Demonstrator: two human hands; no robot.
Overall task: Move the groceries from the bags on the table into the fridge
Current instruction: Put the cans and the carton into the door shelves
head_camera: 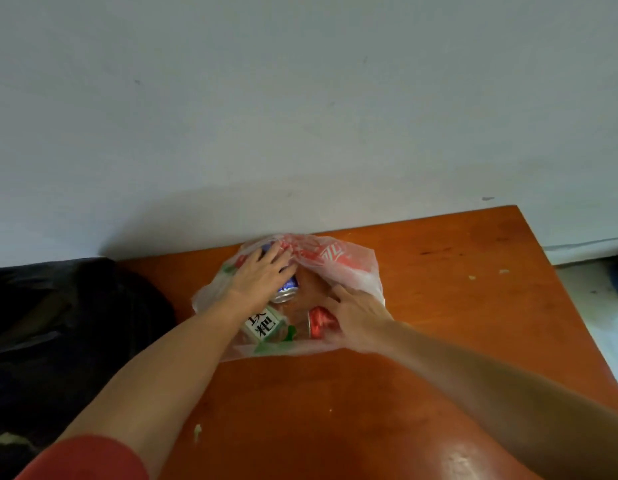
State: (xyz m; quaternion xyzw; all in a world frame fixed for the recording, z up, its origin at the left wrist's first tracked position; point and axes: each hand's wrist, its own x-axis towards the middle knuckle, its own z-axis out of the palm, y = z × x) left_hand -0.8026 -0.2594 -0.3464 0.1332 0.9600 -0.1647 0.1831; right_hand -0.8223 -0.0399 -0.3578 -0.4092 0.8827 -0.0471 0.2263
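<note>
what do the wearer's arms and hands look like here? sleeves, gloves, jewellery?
Both hands are bare: left hand and right hand, no gloves, rings or watch visible. The left arm has a red sleeve at the frame's bottom-left, forearm uncovered. The right arm shows no sleeve as far as the frame reaches.

I see a plain pale wall [300, 98] across the upper half, w/ a few small dark scuffs [138, 82]. An orange-brown table [456, 306] is set against it. The top is glossy, w/ light reflected near the front edge and small pale scraps [472, 277] on the surface. Pale floor [605, 323] to the right. Dark bulky mass [58, 323] left of the table, type unclear. Lighting dim.
</note>
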